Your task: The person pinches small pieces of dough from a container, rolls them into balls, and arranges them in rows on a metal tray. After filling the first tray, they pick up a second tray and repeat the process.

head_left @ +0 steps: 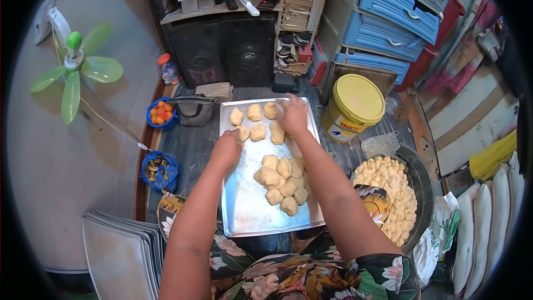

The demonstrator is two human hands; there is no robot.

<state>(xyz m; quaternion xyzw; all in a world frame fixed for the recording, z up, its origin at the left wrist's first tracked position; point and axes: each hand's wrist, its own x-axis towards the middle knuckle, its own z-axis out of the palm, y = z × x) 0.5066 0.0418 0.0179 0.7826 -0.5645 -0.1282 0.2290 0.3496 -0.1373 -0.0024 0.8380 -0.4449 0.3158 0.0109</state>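
A metal baking tray (244, 216) lies before me, with pieces of dough set out in rows at its far end. My left hand (226, 147) is at the tray's left edge, its fingers closed on a dough piece (242, 134). At the far right corner my right hand (293, 115) is bent down, fingers curled over a dough piece that it mostly hides. Just left of those fingers sits another dough piece (270, 110). A heaped pile of dough pieces (272, 176) rests on the tray's near right part, partly beside my right forearm.
To the right stand a yellow-lidded bucket (353, 105) and a dark basin (425, 194) full of dough pieces. Stacked trays (119, 250) lean at lower left. A blue bowl of orange items (161, 115), a blue bag (159, 171) and a grey bag (193, 112) line the left side.
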